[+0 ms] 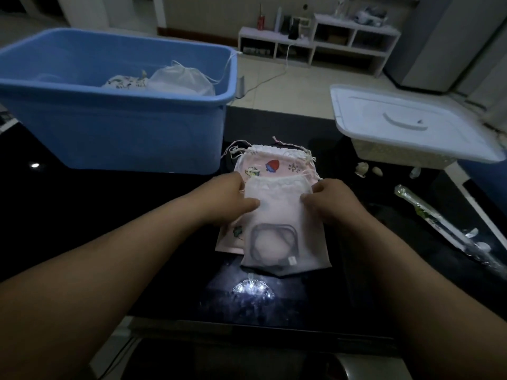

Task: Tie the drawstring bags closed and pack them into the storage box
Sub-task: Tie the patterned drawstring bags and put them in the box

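A white mesh drawstring bag (285, 229) with a coiled cable inside lies on top of a pink printed bag (274, 165) on the dark glossy table (109, 215). My left hand (230, 197) pinches the white bag's upper left edge, thumb on top. At the upper right edge, my right hand (326, 202) grips the same bag. The bag's mouth is gathered between both hands. The blue storage box (118, 127) stands at the back left and holds a white bag (181, 78) and a patterned bag (124, 82).
A white lid (406, 119) rests on a white basket at the right. Small shells (367, 170) and a long plastic-wrapped item (444, 229) lie on the right side of the table. A lamp reflection shows near the front edge.
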Motion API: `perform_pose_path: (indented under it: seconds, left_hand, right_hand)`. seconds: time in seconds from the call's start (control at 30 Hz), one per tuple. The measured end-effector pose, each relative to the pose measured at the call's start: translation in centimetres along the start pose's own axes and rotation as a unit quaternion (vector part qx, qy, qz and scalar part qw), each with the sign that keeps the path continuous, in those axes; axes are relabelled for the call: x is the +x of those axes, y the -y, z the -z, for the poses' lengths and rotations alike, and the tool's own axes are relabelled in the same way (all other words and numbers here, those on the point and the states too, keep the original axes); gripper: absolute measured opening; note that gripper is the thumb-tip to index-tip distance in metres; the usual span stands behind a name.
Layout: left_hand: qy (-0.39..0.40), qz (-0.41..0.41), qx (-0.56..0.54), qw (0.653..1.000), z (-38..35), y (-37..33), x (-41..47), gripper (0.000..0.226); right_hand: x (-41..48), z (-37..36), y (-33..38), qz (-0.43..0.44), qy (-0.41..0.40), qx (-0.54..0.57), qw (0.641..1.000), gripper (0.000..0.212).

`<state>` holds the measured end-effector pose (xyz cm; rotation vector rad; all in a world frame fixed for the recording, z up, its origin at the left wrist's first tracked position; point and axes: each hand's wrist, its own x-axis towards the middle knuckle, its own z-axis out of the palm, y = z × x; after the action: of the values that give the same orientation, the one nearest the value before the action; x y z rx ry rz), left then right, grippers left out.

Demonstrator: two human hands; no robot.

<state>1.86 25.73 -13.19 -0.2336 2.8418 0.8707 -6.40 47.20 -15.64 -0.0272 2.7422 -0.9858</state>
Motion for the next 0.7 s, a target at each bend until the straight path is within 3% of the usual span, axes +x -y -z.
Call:
perform_pose_path:
  seconds: [0.13,0.23,0.43,0.57,0.63,0.7]
  left_hand:
    - [-0.02,0.061,-0.101,0.993,-0.6,0.4,1.6,0.028]
    - [-0.025,0.105,-0.215,0.971,-1.0,0.6,2.3,0.02]
    - [0.027,0.086,-0.387,0.918,-1.2,-0.4,2.2,0.015]
    - [0.023,0.096,-0.516,0.851,-1.4,-1.1,2.2,0.032]
    - [-0.007,0.1,-0.545,0.833,-1.4,-1.5,2.3,0.029]
    - [-0.022,0.128,-0.596,0.792,-1.3,-1.6,2.3,0.024]
  right_hand:
    - [0.0,0.0,0.2,-0.047,0.103,0.035,0.993,0.013]
    - [0.2,0.7,-0.2,-0.072,0.155,0.122,0.978,0.019]
    - [1.0,-0.6,-0.3,-0.126,0.077,0.376,0.915,0.035]
    - [0.5,-0.7,0.7,-0.104,0.082,0.393,0.91,0.031]
    - [-0.1,-0.7,1.1,-0.092,0.088,0.395,0.91,0.029]
    - [-0.7,-0.7,1.6,-0.106,0.083,0.417,0.899,0.028]
